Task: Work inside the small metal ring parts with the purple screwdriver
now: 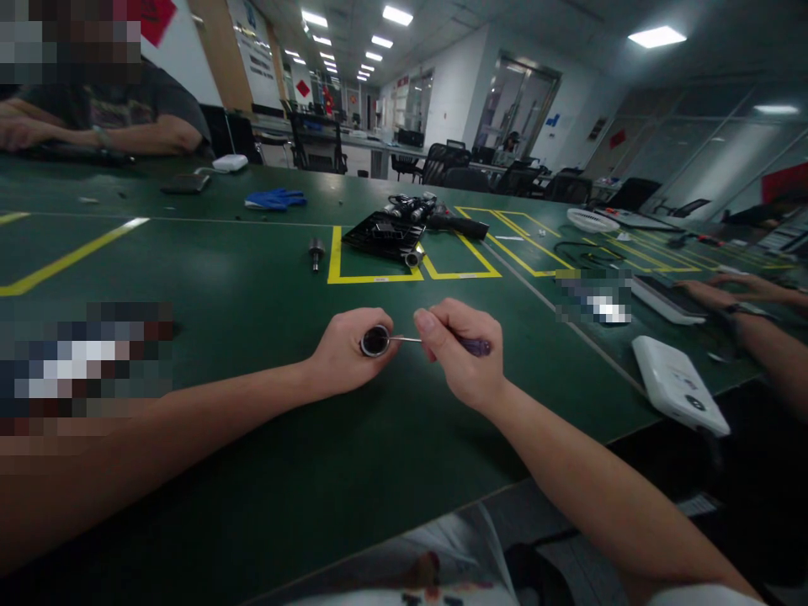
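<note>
My left hand is wrapped round a short dark tube with a shiny metal rim, its round open end turned toward me. In my right hand is a screwdriver with a dark purplish handle. Its thin metal shaft points left and meets the side of the tube's rim; whether the tip is in a screw cannot be seen. Both hands are closed, just above the green tabletop.
Beyond my hands lie black parts on yellow tape outlines, a small metal fitting and a blue glove. At right are a white device and a co-worker's hands. Another person sits across the table.
</note>
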Available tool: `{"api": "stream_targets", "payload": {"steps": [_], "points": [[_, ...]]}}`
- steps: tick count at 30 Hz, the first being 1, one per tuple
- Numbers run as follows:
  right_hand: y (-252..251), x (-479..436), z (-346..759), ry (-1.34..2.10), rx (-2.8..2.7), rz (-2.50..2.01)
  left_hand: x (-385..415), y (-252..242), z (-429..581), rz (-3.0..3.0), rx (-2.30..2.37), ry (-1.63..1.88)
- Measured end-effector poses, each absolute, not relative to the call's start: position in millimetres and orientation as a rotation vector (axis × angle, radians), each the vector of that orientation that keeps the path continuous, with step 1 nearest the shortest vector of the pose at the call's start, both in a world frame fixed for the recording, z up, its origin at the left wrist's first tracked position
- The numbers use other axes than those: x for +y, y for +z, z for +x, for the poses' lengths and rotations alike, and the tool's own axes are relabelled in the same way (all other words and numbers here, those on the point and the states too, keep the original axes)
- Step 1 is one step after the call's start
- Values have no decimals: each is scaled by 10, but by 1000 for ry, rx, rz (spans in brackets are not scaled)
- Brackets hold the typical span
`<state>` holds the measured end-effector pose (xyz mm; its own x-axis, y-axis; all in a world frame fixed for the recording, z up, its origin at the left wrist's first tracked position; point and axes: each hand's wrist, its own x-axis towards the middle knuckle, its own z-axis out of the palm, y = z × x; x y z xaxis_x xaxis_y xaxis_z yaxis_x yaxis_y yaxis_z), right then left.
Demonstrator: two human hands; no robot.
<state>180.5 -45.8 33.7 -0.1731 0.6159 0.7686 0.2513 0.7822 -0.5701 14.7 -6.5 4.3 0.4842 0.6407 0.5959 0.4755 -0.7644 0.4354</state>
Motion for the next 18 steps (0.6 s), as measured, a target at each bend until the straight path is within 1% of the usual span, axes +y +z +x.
{"api": "stream_targets", "payload": {"steps": [7,13,18], "points": [[328,-427,1800,547,-1757,-719,-59,13,136,2621,941,1107],[347,-430,1807,503,-1726,-725,-67,14,144,2652,943,1118],[324,-423,1823,557,-1657,-730,-67,28,139,2636,943,1099]]}}
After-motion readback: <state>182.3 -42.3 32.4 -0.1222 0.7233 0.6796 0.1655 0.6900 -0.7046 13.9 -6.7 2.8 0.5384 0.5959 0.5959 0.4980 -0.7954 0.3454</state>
